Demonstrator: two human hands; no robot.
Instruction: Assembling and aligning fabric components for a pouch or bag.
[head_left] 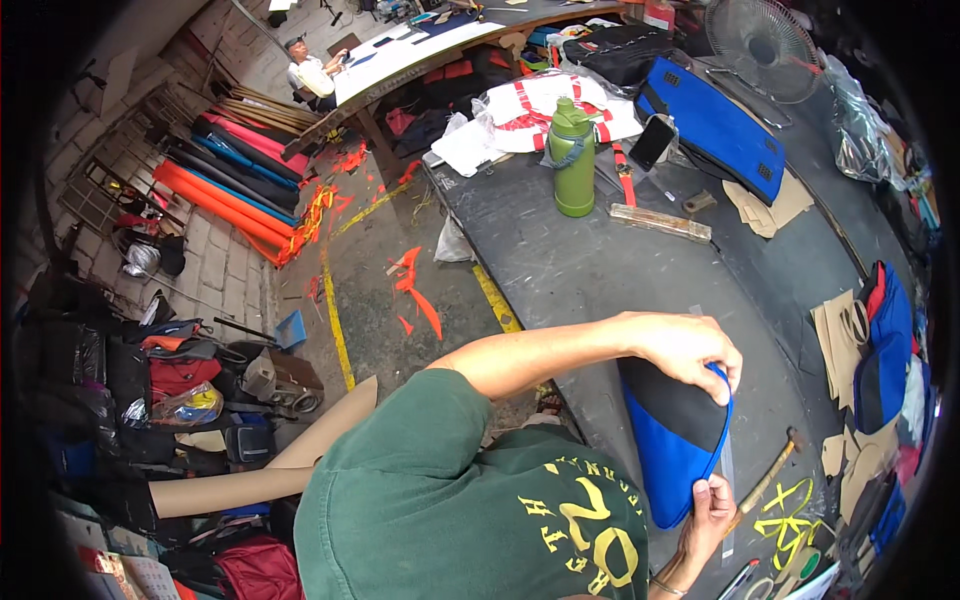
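A blue and black fabric piece (pixel 660 440), perhaps a bag panel or pouch, lies on the dark worktable with a blue trim along its right edge. At its upper corner my left hand (pixel 688 355) is closed, thumb and fingers pinching the trimmed edge. Lower on that same edge, my right hand (pixel 712 508) grips the blue side between thumb and fingers. A wooden-handled hammer (pixel 768 478) lies just right of my right hand. Beyond it is a tangle of yellow cord (pixel 788 525). A pale flat strip (pixel 728 540) runs partly under the fabric piece.
Farther up the worktable (pixel 530 240) stand a green bottle (pixel 573 165), a phone (pixel 653 142), a wooden block (pixel 660 222) and a blue panel (pixel 715 130). A fan (pixel 762 48) is at the back. Tan cut pieces (pixel 840 345) lie right. Another person (pixel 312 75) sits at a distant table.
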